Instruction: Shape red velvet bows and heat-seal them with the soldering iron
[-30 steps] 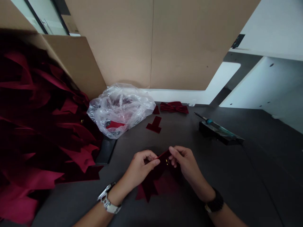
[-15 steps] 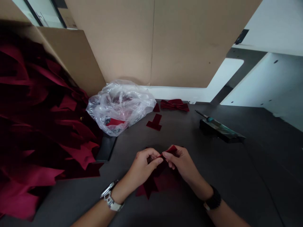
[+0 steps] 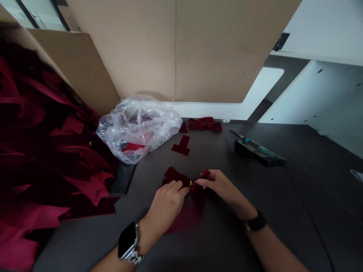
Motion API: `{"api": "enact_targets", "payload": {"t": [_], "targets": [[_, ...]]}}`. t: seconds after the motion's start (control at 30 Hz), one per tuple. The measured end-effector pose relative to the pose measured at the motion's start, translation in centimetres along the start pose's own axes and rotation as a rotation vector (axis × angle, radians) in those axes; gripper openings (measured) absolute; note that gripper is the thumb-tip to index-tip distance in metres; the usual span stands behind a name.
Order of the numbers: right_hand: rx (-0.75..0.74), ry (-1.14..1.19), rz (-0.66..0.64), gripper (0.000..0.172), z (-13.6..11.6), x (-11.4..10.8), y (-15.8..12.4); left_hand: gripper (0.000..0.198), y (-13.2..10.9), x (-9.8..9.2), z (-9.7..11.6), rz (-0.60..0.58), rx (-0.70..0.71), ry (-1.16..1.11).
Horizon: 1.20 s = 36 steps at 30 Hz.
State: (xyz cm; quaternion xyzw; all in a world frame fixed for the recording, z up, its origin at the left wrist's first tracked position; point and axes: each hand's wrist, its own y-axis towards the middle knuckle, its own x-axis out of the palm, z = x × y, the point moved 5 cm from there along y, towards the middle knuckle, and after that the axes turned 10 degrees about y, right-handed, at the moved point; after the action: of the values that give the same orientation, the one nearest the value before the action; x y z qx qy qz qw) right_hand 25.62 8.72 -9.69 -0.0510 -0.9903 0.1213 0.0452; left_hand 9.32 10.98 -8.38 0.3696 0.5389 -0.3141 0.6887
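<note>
- Working on a red velvet bow (image 3: 176,177), you held it low over the dark table (image 3: 297,196) in front of you, its tails trailing toward your body.
- Your left hand (image 3: 166,206) was curled narrowly over the bow's left loop, holding it from above.
- Your right hand (image 3: 221,187) was pinching the bow's right side, with the fingertips just beside a small gold piece (image 3: 192,183) at its middle.
- The step in hand looked like settling the loops around that middle piece; the next move called for a steady pinch while you evened them out.
- Beyond your hands lay a crumpled plastic bag (image 3: 138,130), a T-shaped red scrap (image 3: 180,146), another red bow (image 3: 205,124) and a soldering iron (image 3: 244,140) on a dark stand (image 3: 255,153).
- To your left, a heap of red bows (image 3: 42,151) leaned against a cardboard sheet (image 3: 76,71).
</note>
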Motion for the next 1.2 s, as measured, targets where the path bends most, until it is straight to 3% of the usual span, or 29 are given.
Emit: {"api": "enact_targets", "payload": {"t": [0.13, 0.3, 0.37, 0.43, 0.53, 0.73, 0.9, 1.2], "targets": [[-0.010, 0.007, 0.040, 0.033, 0.3, 0.7, 0.0, 0.031, 0.2, 0.4, -0.9, 0.032, -0.185, -0.259], [-0.136, 0.098, 0.148, 0.031, -0.6, 1.0, -0.3, 0.033, 0.7, 1.7, -2.0, 0.121, -0.418, -1.055], [-0.196, 0.103, 0.167, 0.029, -1.4, 1.3, -0.6, 0.039, 0.8, 2.1, -2.0, 0.132, -0.448, -1.308], [-0.220, 0.104, 0.171, 0.026, -1.9, 1.6, -1.0, 0.047, 0.7, 2.2, -1.7, 0.168, -0.442, -1.416], [-0.231, 0.106, 0.174, 0.024, -2.0, 2.3, -1.4, 0.051, 0.4, 2.2, -1.1, 0.204, -0.471, -1.360], [-0.290, 0.157, 0.288, 0.026, -1.3, 3.2, -1.8, 0.021, 0.4, 1.7, -0.1, 0.225, -0.408, -1.289], [-0.357, 0.101, 0.355, 0.026, -1.2, 3.8, -2.3, 0.019, 0.5, 1.0, -0.4, 0.294, -0.421, -1.301], [-0.352, 0.113, 0.411, 0.030, -0.5, 4.3, -2.6, 0.015, 0.4, 0.1, -0.7, 0.332, -0.501, -1.165]]}}
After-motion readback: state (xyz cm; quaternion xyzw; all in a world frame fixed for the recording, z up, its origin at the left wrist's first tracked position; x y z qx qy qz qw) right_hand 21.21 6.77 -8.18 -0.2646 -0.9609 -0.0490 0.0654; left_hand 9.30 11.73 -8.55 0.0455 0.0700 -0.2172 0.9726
